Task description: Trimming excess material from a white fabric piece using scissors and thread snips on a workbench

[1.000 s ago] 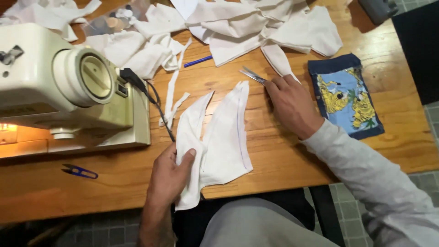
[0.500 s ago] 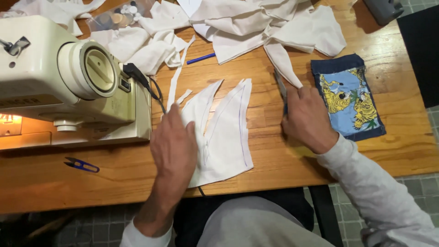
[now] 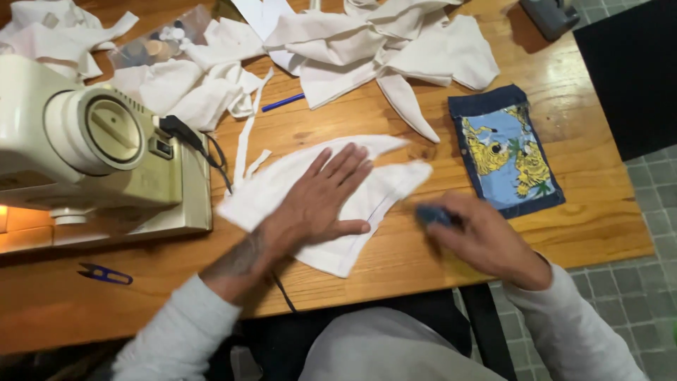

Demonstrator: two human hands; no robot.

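A white fabric piece (image 3: 367, 204), cut in a curved, pointed shape with a stitched edge, lies flat on the wooden tabletop (image 3: 423, 261) just right of the sewing machine, while a small dark blue object (image 3: 431, 215), blurred, sits at its right edge.

We count one sewing machine (image 3: 92, 155), one blue pen (image 3: 282, 103), one thread snips (image 3: 104, 274), one denim patch (image 3: 506, 159), two hands.
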